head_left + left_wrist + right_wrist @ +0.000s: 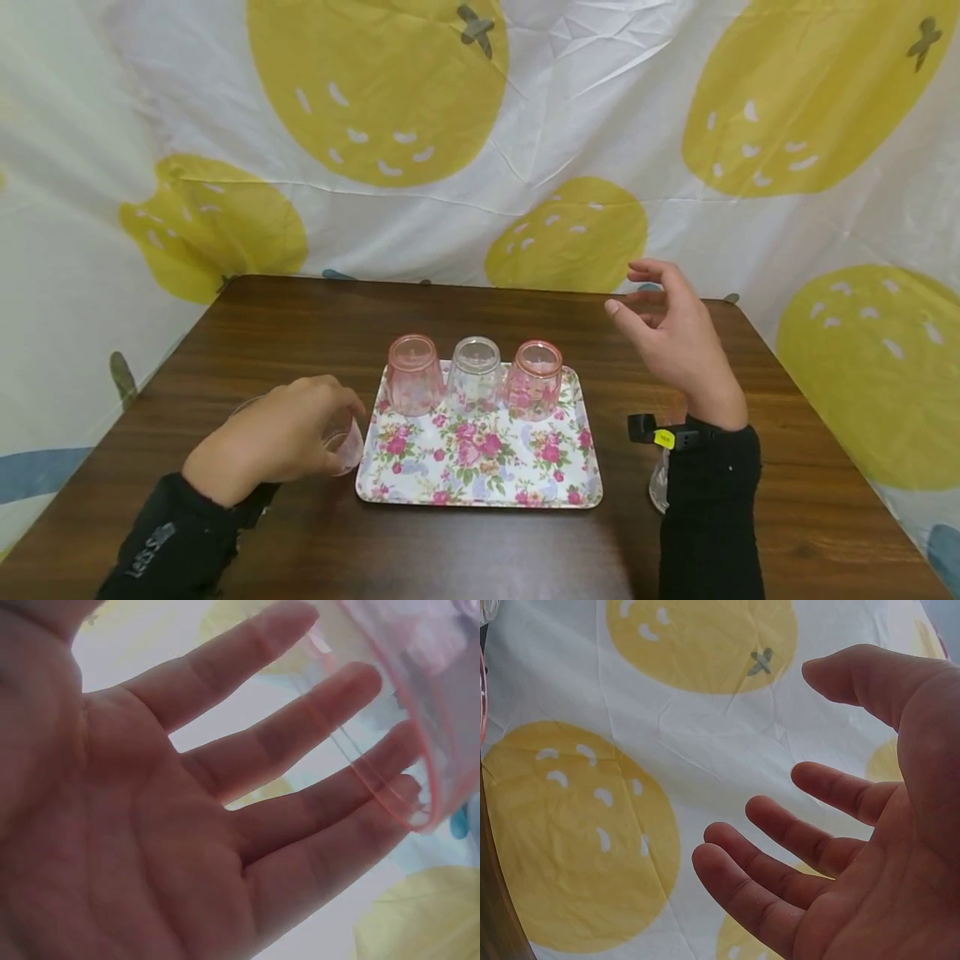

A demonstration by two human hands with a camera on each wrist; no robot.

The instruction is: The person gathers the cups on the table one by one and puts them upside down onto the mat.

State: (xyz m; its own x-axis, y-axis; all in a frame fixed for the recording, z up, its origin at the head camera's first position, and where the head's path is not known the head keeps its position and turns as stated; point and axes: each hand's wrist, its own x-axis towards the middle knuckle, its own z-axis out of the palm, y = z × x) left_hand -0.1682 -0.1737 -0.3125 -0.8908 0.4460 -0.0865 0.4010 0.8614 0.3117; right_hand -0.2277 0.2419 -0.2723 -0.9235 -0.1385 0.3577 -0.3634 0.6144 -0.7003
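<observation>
My left hand [277, 429] is just left of the floral tray [468, 479], its thumb and fingers around a clear, pink-tinged drinking glass [348, 451]. In the left wrist view the fingers reach along the side of that glass [448, 697], near its pink rim. A row of three upside-down glasses lines the tray's far side: a pink one [415, 379], a clear one [476, 375] and another pink one [534, 382]. My right hand [678, 342] is raised above the table, right of the tray, with fingers loosely bent and nothing in them.
Partly hidden by my right forearm, a clear glass [658, 483] stands on the brown wooden table [525, 550]. The rim of one more glass [246, 403] shows behind my left hand. A fruit-print cloth [420, 225] hangs along the table's far edge and sides.
</observation>
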